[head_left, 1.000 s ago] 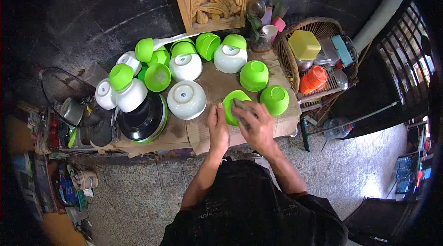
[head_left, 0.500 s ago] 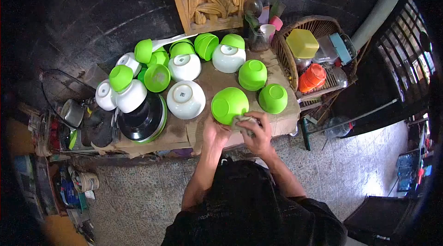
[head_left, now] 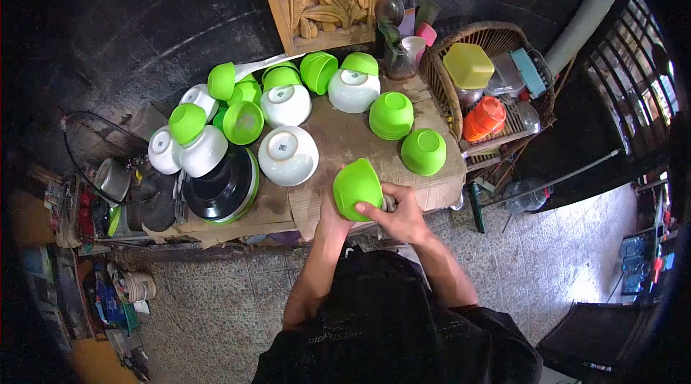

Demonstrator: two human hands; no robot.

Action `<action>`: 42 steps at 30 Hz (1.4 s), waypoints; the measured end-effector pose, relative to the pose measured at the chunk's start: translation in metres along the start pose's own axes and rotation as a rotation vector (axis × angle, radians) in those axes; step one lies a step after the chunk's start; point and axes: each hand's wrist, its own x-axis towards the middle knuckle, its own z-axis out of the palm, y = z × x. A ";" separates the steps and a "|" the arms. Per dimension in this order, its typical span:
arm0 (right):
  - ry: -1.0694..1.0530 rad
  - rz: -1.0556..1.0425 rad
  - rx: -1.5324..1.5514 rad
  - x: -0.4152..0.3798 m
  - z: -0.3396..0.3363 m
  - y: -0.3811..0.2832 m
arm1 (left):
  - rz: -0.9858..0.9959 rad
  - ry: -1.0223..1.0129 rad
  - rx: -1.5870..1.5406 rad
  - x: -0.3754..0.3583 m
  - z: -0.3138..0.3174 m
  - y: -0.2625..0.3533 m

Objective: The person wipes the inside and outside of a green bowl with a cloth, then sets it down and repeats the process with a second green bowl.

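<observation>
A bright green bowl (head_left: 358, 188) is held tilted in front of me, near the front edge of the table. My left hand (head_left: 332, 215) grips it from the left and below, most of its fingers hidden by the bowl. My right hand (head_left: 402, 217) has its thumb on the bowl's outer face. A greyish cloth (head_left: 389, 203) is bunched in the fingers of that hand, against the bowl's right side. Close by on the right sits an upside-down green bowl (head_left: 423, 152), with a stack of green bowls (head_left: 391, 116) behind it. To the left rests an upturned white bowl (head_left: 288, 156).
Several green and white bowls (head_left: 286, 105) crowd the back left of the cardboard-covered table (head_left: 338, 132), beside a black round lid or pan (head_left: 223, 186). A wicker basket (head_left: 448, 89) with plastic containers stands right. A carved wooden panel (head_left: 317, 2) leans on the wall.
The green bowl has been turned and lowered slightly toward me. My right thumb is now on its outside, and the cloth is mostly hidden behind its right side.
</observation>
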 end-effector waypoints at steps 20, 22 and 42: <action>-0.317 -0.329 -0.660 0.014 -0.028 0.015 | 0.121 0.157 0.167 -0.005 0.051 0.049; -0.257 -0.370 -0.751 0.016 -0.033 0.020 | 0.129 0.154 0.190 -0.002 0.046 0.048; -0.061 -0.343 -0.915 0.020 -0.013 0.030 | 0.225 0.203 0.500 -0.001 0.051 0.051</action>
